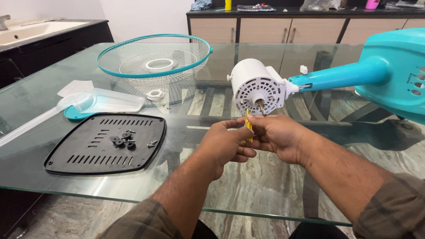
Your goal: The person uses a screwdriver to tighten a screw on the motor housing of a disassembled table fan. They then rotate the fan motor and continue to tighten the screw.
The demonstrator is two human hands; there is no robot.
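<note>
Both hands meet just below the white fan motor housing [257,86], which lies on its side above the glass tabletop [283,194] toward the far right corner, its short metal shaft [261,106] pointing at the person. The left hand [226,144] and the right hand [276,137] are touching, fingers [240,152] clenched together around a thin yellow tool [249,125], most likely a small screwdriver, whose tip rises toward the vented face of the housing just left of the shaft. The housing hangs off the teal fan stand [354,75], which runs off to the right edge. To do this well, the person wants the tool square to the screw head rather than slanted, with one hand steadying the tip and the other turning, because the housing looks free to swing on its neck; whether the tip is seated in a screw cannot be told from here. Over at the left side, the black vented base plate [106,144] carries small black washers [121,139] and a screw [152,143], a sensible place to drop any loose fastener. Beyond it lie the clear fan blade [102,102], a white plastic nut [155,94], and the teal-rimmed wire grille [155,57] at the far edge, all well apart from the hands.
</note>
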